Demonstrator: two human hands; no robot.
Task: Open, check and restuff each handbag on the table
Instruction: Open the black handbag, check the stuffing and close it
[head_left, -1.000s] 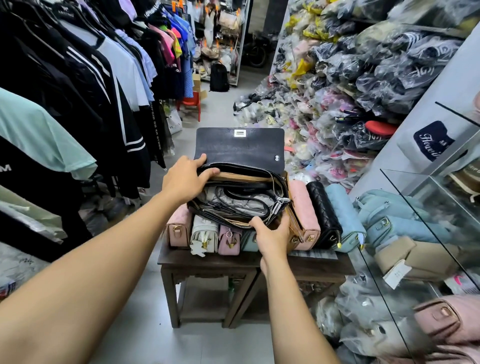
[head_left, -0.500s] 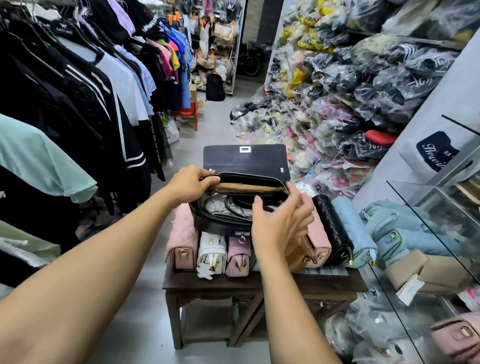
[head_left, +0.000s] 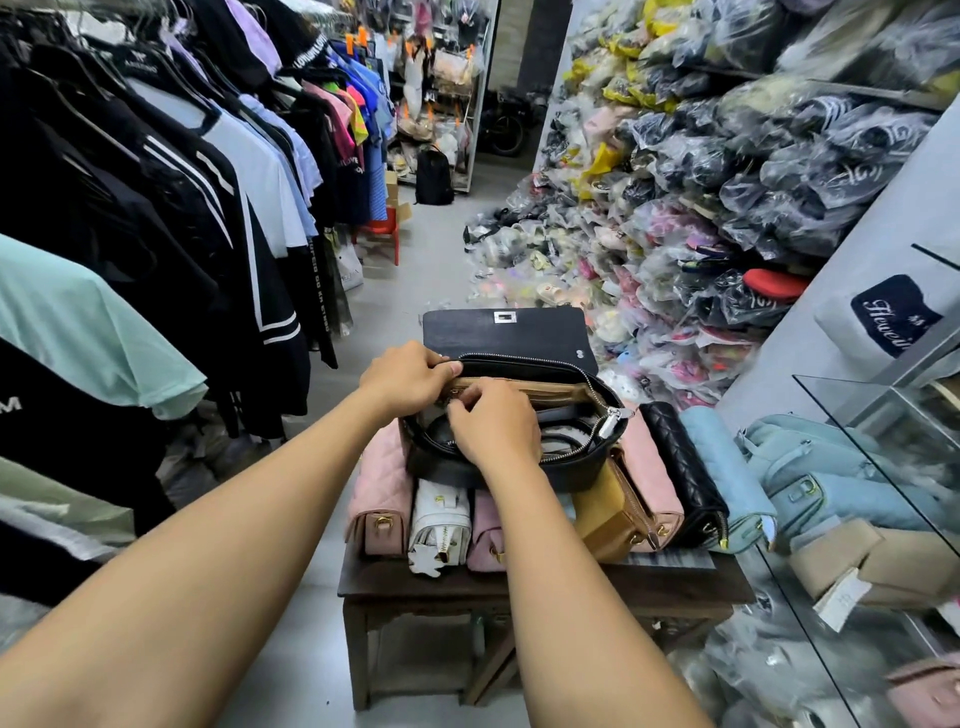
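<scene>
The left hand's (head_left: 410, 376) grip is pinching the open black handbag's (head_left: 571, 470) rim. The right hand (head_left: 493, 426) is curling inside it; what its grip is holding, I cannot tell

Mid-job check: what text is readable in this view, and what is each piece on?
"Hewei", cut off after that: dark patch on a white bag, right.
"M": black garment, far left.
"LOVE", it seems: dark shirt on the rack.
Too blurred: vertical print on a black hem; paper sheet on the table.
</scene>
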